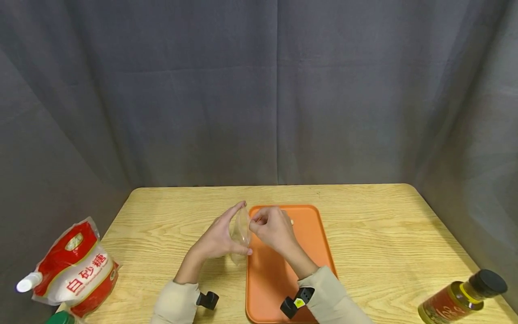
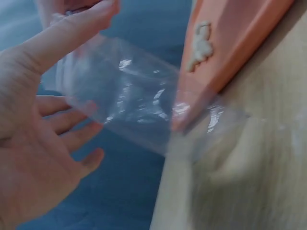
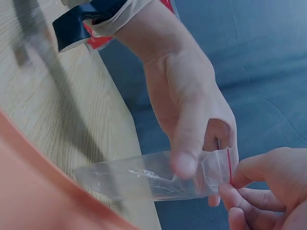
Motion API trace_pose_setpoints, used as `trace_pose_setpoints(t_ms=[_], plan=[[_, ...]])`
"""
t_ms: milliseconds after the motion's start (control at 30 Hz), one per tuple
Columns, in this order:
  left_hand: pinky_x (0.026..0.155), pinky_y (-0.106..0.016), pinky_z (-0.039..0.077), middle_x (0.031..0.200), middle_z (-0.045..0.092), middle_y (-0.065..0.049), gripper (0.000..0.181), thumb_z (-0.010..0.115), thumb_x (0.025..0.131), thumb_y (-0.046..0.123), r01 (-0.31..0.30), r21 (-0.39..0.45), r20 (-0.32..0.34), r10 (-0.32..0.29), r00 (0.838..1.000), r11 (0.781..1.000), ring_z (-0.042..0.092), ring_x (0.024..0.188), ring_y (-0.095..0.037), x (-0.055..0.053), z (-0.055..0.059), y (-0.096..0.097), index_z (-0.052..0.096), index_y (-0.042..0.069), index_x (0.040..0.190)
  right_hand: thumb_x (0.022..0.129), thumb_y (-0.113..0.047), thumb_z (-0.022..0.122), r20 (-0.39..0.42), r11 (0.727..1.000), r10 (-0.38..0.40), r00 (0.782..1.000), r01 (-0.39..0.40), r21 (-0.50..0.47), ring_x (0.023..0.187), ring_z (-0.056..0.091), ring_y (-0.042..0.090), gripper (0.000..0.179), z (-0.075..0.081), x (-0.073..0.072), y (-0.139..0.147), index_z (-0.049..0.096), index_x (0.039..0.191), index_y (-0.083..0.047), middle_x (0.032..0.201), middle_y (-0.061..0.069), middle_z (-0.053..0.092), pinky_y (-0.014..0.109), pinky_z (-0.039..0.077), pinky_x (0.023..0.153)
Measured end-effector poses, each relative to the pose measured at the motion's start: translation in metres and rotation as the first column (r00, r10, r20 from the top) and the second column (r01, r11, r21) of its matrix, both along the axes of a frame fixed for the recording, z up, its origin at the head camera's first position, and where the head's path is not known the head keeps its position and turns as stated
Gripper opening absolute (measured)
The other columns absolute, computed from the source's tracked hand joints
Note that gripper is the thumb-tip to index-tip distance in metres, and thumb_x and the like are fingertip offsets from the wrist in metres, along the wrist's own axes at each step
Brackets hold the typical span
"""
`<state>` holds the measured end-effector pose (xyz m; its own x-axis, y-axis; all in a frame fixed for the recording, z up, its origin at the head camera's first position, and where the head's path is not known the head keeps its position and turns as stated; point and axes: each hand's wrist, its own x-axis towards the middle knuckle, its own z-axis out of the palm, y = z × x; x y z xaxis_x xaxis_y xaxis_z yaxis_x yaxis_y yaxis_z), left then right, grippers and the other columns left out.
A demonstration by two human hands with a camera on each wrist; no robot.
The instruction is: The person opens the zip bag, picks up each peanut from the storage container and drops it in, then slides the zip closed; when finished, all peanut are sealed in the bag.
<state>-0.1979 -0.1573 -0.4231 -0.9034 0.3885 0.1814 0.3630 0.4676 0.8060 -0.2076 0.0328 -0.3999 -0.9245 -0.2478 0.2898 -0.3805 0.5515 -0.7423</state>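
Note:
A clear zip-lock bag (image 1: 242, 227) with a red strip (image 3: 229, 163) along its mouth hangs between the two hands, over the left edge of the orange tray (image 1: 269, 279). My left hand (image 1: 214, 236) spans the bag near the mouth, thumb on one side and fingers on the other. Thumb and fingertips of my right hand (image 1: 275, 227) pinch the mouth at the red strip. The bag looks flat and see-through. On the tray, a pale, lumpy piece (image 2: 201, 45) lies near the far end, partly hidden by the right hand in the head view.
A red and white sugar pouch (image 1: 82, 270) with a white cap stands at the left, with a green lid (image 1: 60, 317) at its foot. A dark-capped bottle (image 1: 457, 297) leans into view at the front right. Grey curtains (image 1: 275, 90) enclose the wooden table (image 1: 372, 238).

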Motion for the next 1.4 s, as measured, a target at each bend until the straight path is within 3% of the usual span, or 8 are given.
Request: trace_pose_setpoints(t_ms=[267, 600, 800, 900, 1000, 1133, 1267, 1400], plan=[[0.104, -0.054, 0.038, 0.130, 0.063, -0.006, 0.084, 0.087, 0.072, 0.014, -0.059, 0.078, -0.046, 0.062, 0.997, 0.995, 0.053, 0.125, -0.033, -0.002, -0.007, 0.000, 0.048, 0.009, 0.147, 0.081, -0.007, 0.070, 0.022, 1.000, -0.006, 1.000, 0.007, -0.005, 0.054, 0.053, 0.009, 0.009, 0.000, 0.002, 0.001, 0.075, 0.076, -0.011, 0.064, -0.007, 0.064, 0.028, 0.044, 0.052], [0.101, -0.050, 0.042, 0.125, 0.066, -0.004, 0.076, 0.086, 0.077, 0.018, -0.029, 0.108, -0.022, 0.031, 0.999, 0.994, 0.060, 0.118, -0.028, -0.003, -0.006, -0.007, 0.051, 0.007, 0.144, 0.086, -0.010, 0.068, -0.007, 0.999, 0.027, 1.000, -0.027, 0.027, 0.061, 0.056, 0.008, 0.010, 0.007, 0.004, 0.006, 0.076, 0.080, -0.011, 0.070, -0.008, 0.066, 0.028, 0.046, 0.054], [0.101, -0.051, 0.041, 0.125, 0.066, -0.008, 0.081, 0.086, 0.077, 0.018, -0.046, 0.100, 0.007, 0.046, 0.999, 0.994, 0.059, 0.120, -0.030, -0.005, -0.007, -0.011, 0.047, 0.006, 0.147, 0.089, -0.007, 0.070, -0.001, 0.992, 0.090, 0.996, -0.090, 0.086, 0.058, 0.056, 0.009, 0.007, 0.008, -0.009, 0.019, 0.076, 0.085, -0.007, 0.075, -0.004, 0.066, 0.028, 0.048, 0.054], [0.101, -0.050, 0.041, 0.125, 0.066, -0.011, 0.085, 0.086, 0.076, 0.018, -0.056, 0.084, 0.013, 0.055, 0.998, 0.995, 0.059, 0.119, -0.029, -0.005, -0.006, -0.011, 0.044, 0.005, 0.149, 0.088, -0.005, 0.072, -0.002, 0.968, 0.149, 0.989, -0.145, 0.206, 0.064, 0.060, 0.013, 0.004, -0.003, -0.016, 0.025, 0.075, 0.090, -0.005, 0.080, -0.001, 0.067, 0.030, 0.050, 0.059], [0.100, -0.049, 0.042, 0.125, 0.066, -0.014, 0.085, 0.085, 0.076, 0.016, -0.064, 0.079, 0.019, 0.063, 0.998, 0.995, 0.059, 0.117, -0.029, -0.005, -0.004, -0.011, 0.043, 0.004, 0.149, 0.084, 0.001, 0.073, -0.047, 0.911, 0.240, 0.970, -0.208, 0.356, 0.076, 0.063, 0.017, 0.009, -0.019, -0.023, 0.030, 0.075, 0.090, -0.005, 0.084, 0.001, 0.068, 0.034, 0.052, 0.068], [0.100, -0.050, 0.042, 0.126, 0.065, -0.013, 0.084, 0.085, 0.076, 0.016, -0.059, 0.088, 0.018, 0.058, 0.998, 0.994, 0.058, 0.118, -0.032, -0.005, -0.004, -0.011, 0.044, 0.004, 0.149, 0.074, 0.016, 0.067, -0.093, 0.856, 0.329, 0.940, -0.255, 0.450, 0.066, 0.048, 0.013, 0.023, -0.039, -0.029, 0.034, 0.067, 0.070, -0.007, 0.067, -0.004, 0.054, 0.030, 0.039, 0.058], [0.101, -0.050, 0.041, 0.128, 0.065, -0.010, 0.084, 0.085, 0.077, 0.017, -0.030, 0.096, 0.001, 0.030, 1.000, 0.995, 0.056, 0.121, -0.035, -0.005, -0.004, -0.011, 0.044, 0.002, 0.148, 0.071, 0.020, 0.061, -0.116, 0.831, 0.339, 0.934, -0.239, 0.503, 0.064, 0.029, 0.012, 0.037, -0.051, -0.031, 0.036, 0.047, 0.058, -0.012, 0.064, -0.006, 0.034, 0.028, 0.024, 0.056], [0.101, -0.050, 0.041, 0.128, 0.064, -0.010, 0.084, 0.085, 0.076, 0.015, -0.009, 0.099, 0.001, 0.009, 1.000, 0.995, 0.056, 0.123, -0.034, -0.005, -0.004, -0.010, 0.044, 0.002, 0.148, 0.073, 0.018, 0.064, -0.097, 0.806, 0.321, 0.942, -0.218, 0.550, 0.065, 0.032, 0.010, 0.042, -0.055, -0.030, 0.037, 0.047, 0.056, -0.017, 0.068, -0.004, 0.045, 0.025, 0.026, 0.054]])
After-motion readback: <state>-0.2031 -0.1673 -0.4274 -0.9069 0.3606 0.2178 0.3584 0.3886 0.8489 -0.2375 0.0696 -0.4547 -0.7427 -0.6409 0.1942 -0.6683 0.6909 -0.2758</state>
